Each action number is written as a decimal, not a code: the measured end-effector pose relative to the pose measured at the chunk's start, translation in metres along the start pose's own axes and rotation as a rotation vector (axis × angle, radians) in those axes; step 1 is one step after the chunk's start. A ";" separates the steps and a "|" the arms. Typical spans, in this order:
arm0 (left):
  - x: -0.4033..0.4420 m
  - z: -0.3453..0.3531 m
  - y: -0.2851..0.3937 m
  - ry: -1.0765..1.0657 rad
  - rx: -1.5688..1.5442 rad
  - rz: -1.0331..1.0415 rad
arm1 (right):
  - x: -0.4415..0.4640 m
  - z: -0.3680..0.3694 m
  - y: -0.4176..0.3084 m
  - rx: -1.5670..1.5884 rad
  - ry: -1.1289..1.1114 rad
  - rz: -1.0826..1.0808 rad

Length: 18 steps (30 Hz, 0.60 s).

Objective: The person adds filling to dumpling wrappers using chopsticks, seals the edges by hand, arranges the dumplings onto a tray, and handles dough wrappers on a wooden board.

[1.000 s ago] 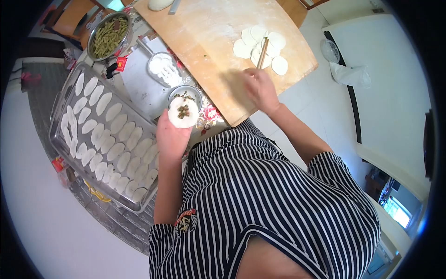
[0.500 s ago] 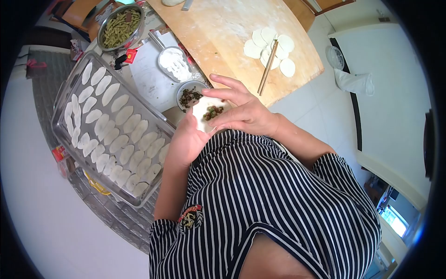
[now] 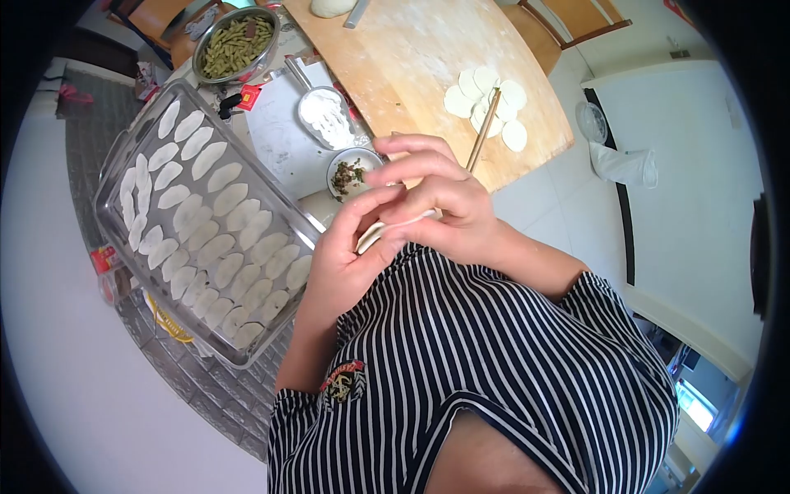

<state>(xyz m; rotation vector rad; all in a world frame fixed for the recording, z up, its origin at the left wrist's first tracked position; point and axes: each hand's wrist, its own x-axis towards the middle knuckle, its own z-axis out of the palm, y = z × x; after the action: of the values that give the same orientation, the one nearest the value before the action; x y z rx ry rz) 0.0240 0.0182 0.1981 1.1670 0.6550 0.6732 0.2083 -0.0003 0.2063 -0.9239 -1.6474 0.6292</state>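
Observation:
Folded over in front of my striped shirt is a white dumpling, pinched between both hands. My left hand closes on its left end with thumb and forefinger. Against its upper edge, my right hand presses thumb and forefinger, its other fingers raised and curved. The filling inside the dumpling is hidden. Just beyond my fingers stands a bowl with some dark green and brown chopped filling. Round dough wrappers lie overlapping on the wooden board, with chopsticks resting across them.
A clear tray with rows of shaped dumplings is on the left. Behind it are a metal bowl of green pods and a scoop of white flour. A dough lump sits at the board's far edge.
The wrapper was open with filling showing; now it is folded shut between my fingers. Both hands have come closer together and moved slightly down in view.

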 end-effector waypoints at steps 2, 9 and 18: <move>0.000 -0.004 0.000 -0.072 -0.154 0.183 | 0.005 -0.001 -0.010 0.088 -0.001 -0.003; -0.005 -0.005 -0.001 0.074 -0.096 0.268 | 0.008 0.008 -0.009 0.328 -0.255 0.085; -0.003 0.010 -0.009 0.137 -0.410 0.128 | 0.010 0.042 -0.010 0.750 -0.112 0.383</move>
<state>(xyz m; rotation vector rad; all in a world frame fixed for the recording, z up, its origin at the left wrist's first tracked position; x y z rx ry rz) 0.0306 0.0076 0.1925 0.7908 0.5267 0.9526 0.1641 0.0046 0.2080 -0.6419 -1.1677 1.4589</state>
